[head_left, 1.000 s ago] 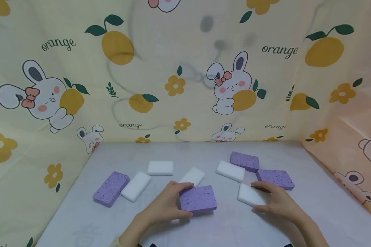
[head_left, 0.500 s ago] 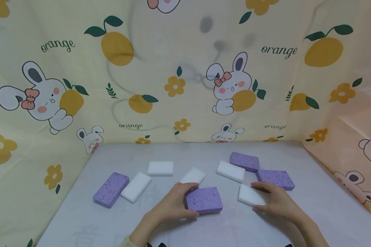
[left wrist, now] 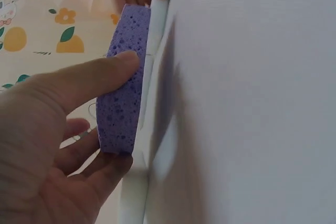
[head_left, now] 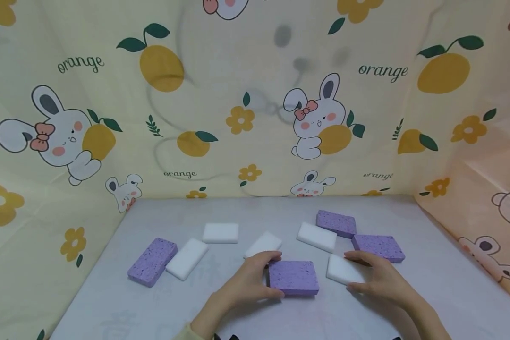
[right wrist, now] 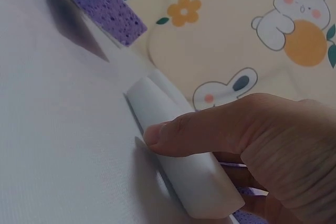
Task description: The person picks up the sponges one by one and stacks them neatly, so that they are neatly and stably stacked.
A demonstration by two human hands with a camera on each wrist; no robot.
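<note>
My left hand (head_left: 248, 282) pinches a purple sponge (head_left: 294, 277) by its left end, thumb on the near edge and fingers at the far edge. In the left wrist view this purple sponge (left wrist: 122, 114) is held off the table, with its shadow beside it. To the right, my right hand (head_left: 380, 279) grips a white sponge block (head_left: 341, 268) across its long edges. The right wrist view shows the thumb pressed on the near side of that white sponge block (right wrist: 181, 169), which sits at or just above the tabletop; its right end is hidden by the hand.
On the pale tabletop (head_left: 161, 314), another purple sponge (head_left: 153, 262) and a white block (head_left: 187, 259) lie at left. White blocks (head_left: 221, 233) (head_left: 264, 242) (head_left: 317, 236) stretch across the back. Two purple sponges (head_left: 335, 223) (head_left: 378, 247) are at right. A printed cloth (head_left: 255, 71) rises behind.
My left hand has carried the purple sponge steadily to the right, closer to the white sponge block, and turned it slightly. The right hand stays in place on its block.
</note>
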